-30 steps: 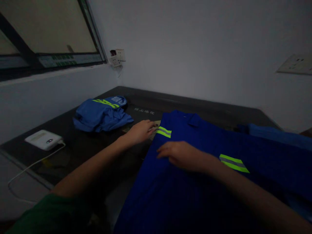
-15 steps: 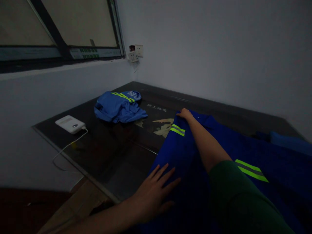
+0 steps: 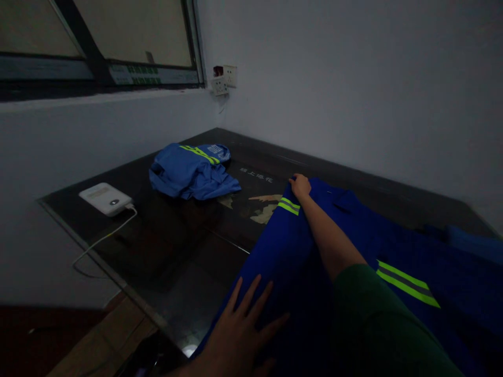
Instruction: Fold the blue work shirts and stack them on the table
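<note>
A dark blue work jacket (image 3: pixel 353 246) with yellow-green reflective stripes lies spread on the dark glass-topped table (image 3: pixel 176 246). My left hand (image 3: pixel 239 335) lies flat on the jacket's near edge, fingers spread, holding nothing. My right arm, in a green sleeve, reaches across the jacket. My right hand (image 3: pixel 301 186) sits at the jacket's far corner beside a stripe, fingers curled on the cloth there.
A crumpled lighter blue garment (image 3: pixel 192 170) lies at the back left of the table. A white device (image 3: pixel 105 198) with a cable sits near the left edge. More blue cloth (image 3: pixel 471 241) lies at the far right. Walls close the back and left, with a socket (image 3: pixel 223 81) in the corner.
My left hand slid back from the jacket's far corner to its near edge. My right hand reached forward to that far corner. The view turned left.
</note>
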